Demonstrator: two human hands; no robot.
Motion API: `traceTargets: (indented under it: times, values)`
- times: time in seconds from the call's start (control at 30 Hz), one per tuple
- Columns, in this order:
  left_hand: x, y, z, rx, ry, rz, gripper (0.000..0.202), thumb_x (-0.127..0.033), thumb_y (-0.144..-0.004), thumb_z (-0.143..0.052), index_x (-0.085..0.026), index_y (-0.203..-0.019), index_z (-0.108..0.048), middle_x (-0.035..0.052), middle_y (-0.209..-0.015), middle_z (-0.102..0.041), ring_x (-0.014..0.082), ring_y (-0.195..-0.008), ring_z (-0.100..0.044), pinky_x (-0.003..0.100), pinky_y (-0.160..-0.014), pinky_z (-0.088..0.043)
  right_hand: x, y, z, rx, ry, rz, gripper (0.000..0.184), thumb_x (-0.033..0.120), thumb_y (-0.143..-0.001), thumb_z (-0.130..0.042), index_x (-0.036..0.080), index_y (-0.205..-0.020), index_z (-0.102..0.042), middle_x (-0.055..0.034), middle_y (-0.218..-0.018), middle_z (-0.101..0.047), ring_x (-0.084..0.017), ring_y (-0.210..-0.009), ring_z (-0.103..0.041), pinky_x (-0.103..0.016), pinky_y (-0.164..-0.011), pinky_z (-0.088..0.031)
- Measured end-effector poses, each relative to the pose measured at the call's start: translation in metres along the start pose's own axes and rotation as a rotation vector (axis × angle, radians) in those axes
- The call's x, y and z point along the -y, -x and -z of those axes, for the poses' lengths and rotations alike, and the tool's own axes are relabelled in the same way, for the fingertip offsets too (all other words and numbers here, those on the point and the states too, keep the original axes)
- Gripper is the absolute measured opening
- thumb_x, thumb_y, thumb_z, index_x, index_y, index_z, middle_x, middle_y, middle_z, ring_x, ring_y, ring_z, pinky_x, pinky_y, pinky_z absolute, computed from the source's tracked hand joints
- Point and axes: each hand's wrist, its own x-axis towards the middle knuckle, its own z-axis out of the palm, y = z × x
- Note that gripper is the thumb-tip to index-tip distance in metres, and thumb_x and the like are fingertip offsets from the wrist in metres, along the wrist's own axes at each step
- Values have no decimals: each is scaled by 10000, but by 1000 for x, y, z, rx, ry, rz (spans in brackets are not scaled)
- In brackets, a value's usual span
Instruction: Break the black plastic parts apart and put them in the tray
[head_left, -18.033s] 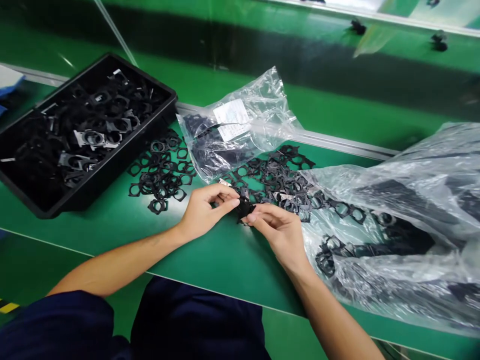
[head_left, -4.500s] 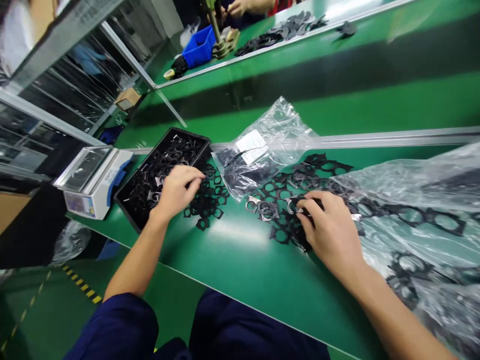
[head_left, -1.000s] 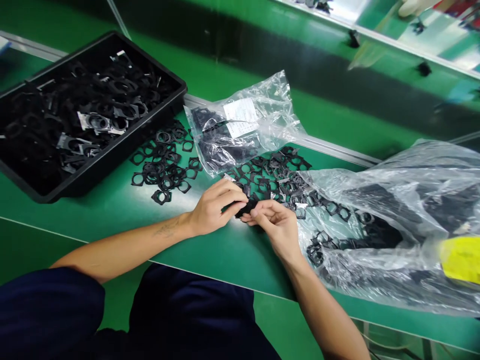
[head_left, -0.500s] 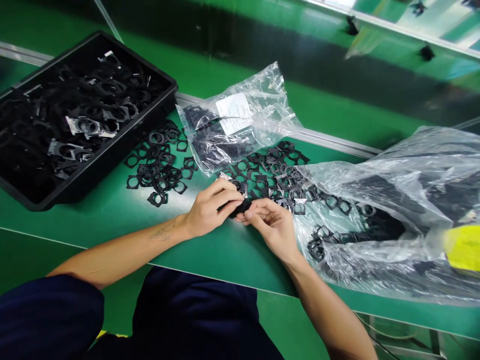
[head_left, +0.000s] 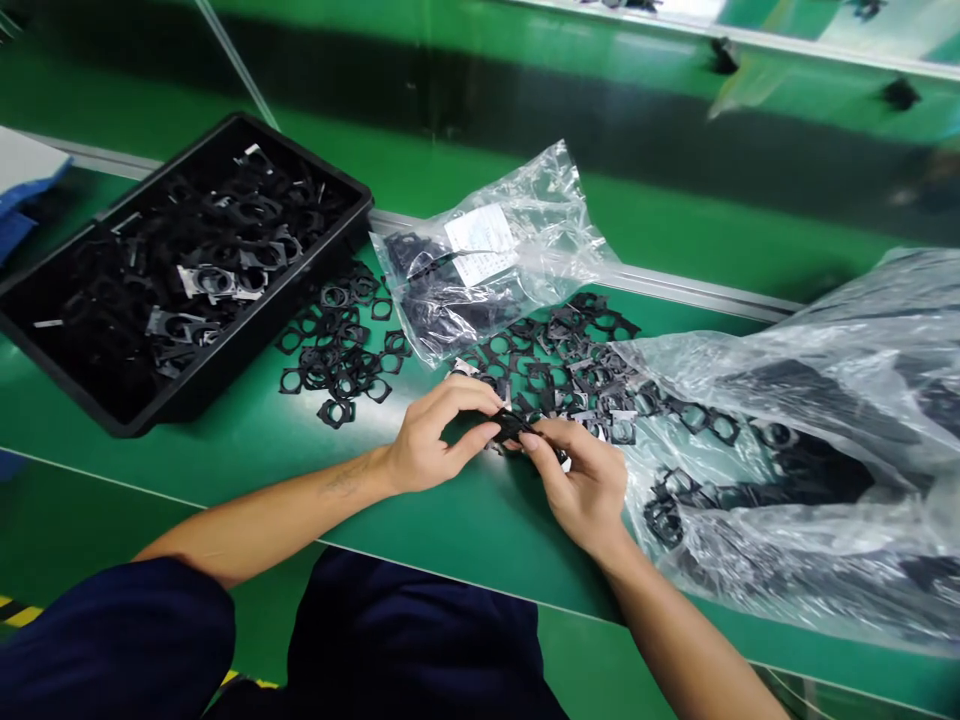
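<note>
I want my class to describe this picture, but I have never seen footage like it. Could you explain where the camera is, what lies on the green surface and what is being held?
There is no machine here: a person works with bare hands, and the camera sits on their head, looking down. The left hand and right hand pinch one small black part between their fingertips. On the green table lie a black tray of similar parts, a pile of black frames beside it, a second pile near the hands, a small clear bag and a large clear bag.
</note>
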Motion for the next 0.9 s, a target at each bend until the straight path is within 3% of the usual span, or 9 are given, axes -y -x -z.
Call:
traceTargets:
  times: [0.23,0.4,0.57,0.77,0.9]
  values:
    - [0,-1,1,37,133,163,68,-216,-952,-644,-173,-903,-626,46,-847,-703,154,-829,-675,303,-778,-558,-5,0,0,26,99,174,61,245,-940,-666,254,-894,-705,-28,-730,-715,-183,-626,-649,-319,-624,-539]
    - [1,-1,1,57,170,259,100,-268,-953,-661,-173,-985,-653,49,-883,-713,150,-839,-677,286,-792,-555,-7,1,-1,16,176,245,73,202,-947,-643,250,-929,-694,-23,-711,-687,-176,-602,-626,-308,-597,-522]
    - [-3,-3,3,87,135,234,67,-227,-951,-651,-168,-925,-669,49,-868,-712,152,-837,-667,292,-797,-544,-4,1,-1,6,198,235,76,189,-937,-638,245,-939,-691,-37,-773,-730,-181,-659,-671,-307,-645,-555]
    - [-8,-2,0,62,26,156,25,-147,-918,-665,-169,-913,-676,32,-824,-718,140,-787,-675,268,-745,-542,0,1,1,-10,175,123,84,185,-925,-654,215,-852,-682,-18,-744,-744,-149,-606,-673,-273,-621,-570]
    - [-5,-1,0,30,61,152,73,-156,-901,-706,-167,-969,-681,39,-852,-730,138,-807,-690,261,-763,-556,-3,0,1,-54,146,191,73,153,-915,-674,216,-888,-700,-18,-780,-766,-153,-632,-705,-271,-639,-594]
